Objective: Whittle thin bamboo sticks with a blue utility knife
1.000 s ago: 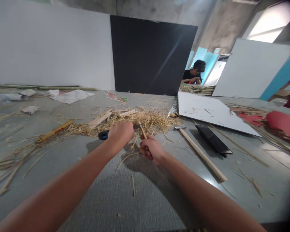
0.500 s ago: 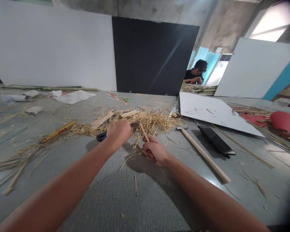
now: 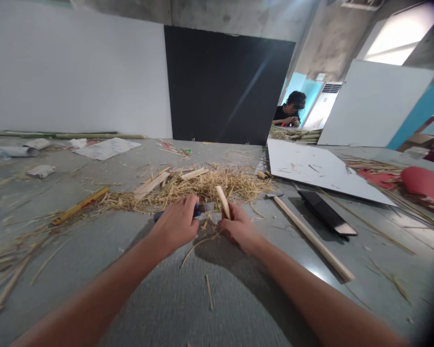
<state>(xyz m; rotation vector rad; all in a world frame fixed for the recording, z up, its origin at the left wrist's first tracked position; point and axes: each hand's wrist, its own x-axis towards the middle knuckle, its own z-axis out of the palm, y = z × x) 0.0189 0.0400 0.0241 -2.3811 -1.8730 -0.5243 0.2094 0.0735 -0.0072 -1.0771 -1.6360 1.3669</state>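
My left hand [image 3: 179, 219] is closed round the blue handle of a knife [image 3: 206, 207], whose short grey blade points right. A short pale wood stick [image 3: 223, 200] stands tilted up from my right hand [image 3: 238, 225], its lower end pinched between thumb and fingers. The blade tip is close to the stick, with a small gap showing between them. Just beyond both hands lies a heap of straw-like shavings [image 3: 235, 183], with flat wood pieces [image 3: 152, 185] on its left part.
A hammer [image 3: 313, 236] and a black case [image 3: 325, 212] lie right. A yellow tool [image 3: 80, 206] is at left. White [image 3: 321, 166] and black [image 3: 227, 86] boards are beyond. A person [image 3: 291, 110] sits at the far right.
My left hand has come down and turned, so more of the blue handle and blade shows. The stick in my right hand has turned to show a broader face. The view has shifted slightly.
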